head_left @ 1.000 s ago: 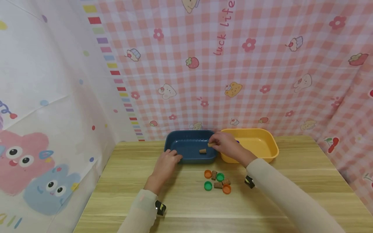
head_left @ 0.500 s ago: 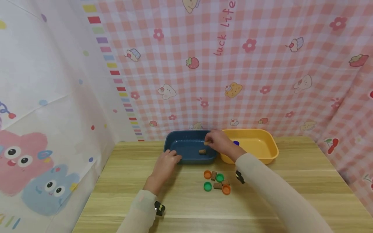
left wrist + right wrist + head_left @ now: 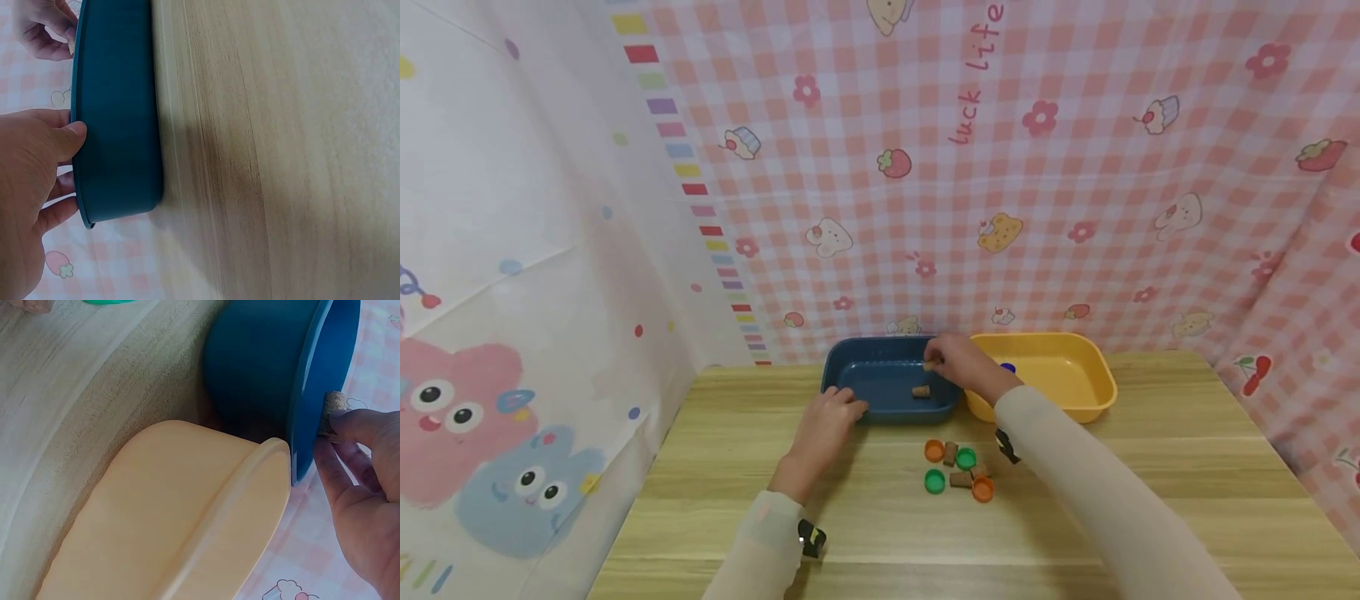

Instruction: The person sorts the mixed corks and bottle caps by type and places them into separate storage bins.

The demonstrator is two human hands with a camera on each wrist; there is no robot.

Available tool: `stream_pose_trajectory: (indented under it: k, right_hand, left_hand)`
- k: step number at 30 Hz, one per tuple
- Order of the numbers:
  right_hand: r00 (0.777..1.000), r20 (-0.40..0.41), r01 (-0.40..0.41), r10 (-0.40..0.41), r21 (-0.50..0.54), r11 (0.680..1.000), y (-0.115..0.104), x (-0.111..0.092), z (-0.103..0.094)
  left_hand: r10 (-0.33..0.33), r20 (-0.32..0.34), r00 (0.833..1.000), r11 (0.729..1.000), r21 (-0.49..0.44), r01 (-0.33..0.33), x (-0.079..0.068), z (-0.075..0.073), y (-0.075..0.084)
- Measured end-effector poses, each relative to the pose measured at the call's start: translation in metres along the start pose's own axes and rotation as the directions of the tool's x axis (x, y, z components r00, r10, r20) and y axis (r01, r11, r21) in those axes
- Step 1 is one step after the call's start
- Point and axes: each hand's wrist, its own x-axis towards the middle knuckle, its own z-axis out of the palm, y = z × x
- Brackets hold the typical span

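Observation:
My left hand [image 3: 824, 423] grips the near-left rim of the dark blue tub [image 3: 891, 414]. In the left wrist view the thumb [image 3: 74, 134] lies on the outer wall, with the other fingers over the rim. A cork [image 3: 333, 411] is pinched between the thumb and fingers of my right hand [image 3: 958, 363], over the right end of the blue tub. Another cork [image 3: 921, 392] lies on the tub's floor below it.
Right of the blue tub stands a yellow tub [image 3: 1108, 379] with a blue cap [image 3: 1008, 367] inside. On the wooden table [image 3: 880, 533] in front lie orange caps [image 3: 934, 451], green caps [image 3: 935, 481] and several corks [image 3: 960, 480]. A checked cloth [image 3: 1045, 275] hangs behind.
My right hand, with the cork in it, has shifted a little left, further over the blue tub. The left hand has stayed on the rim.

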Motion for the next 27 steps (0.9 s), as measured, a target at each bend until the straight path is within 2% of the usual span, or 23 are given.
stream_pose_trajectory:
  k: [9, 18, 27]
  right_hand:
    - [0.999, 0.037, -0.036, 0.036, -0.002, 0.999, 0.001, 0.007, 0.004]
    - [0.999, 0.042, -0.019, 0.020, -0.024, 1.000, 0.001, 0.010, 0.007]
    - [0.996, 0.066, -0.054, 0.058, -0.050, 0.997, 0.003, 0.015, 0.011]
  left_hand:
    - [0.003, 0.025, 1.000, 1.000, 0.002, -0.004, -0.002, -0.003, 0.000]
    - [0.013, -0.002, 1.000, 1.000, 0.013, -0.013, 0.000, -0.001, 0.000]
    - [0.010, 0.007, 1.000, 1.000, 0.000, -0.010, 0.000, -0.003, 0.000]
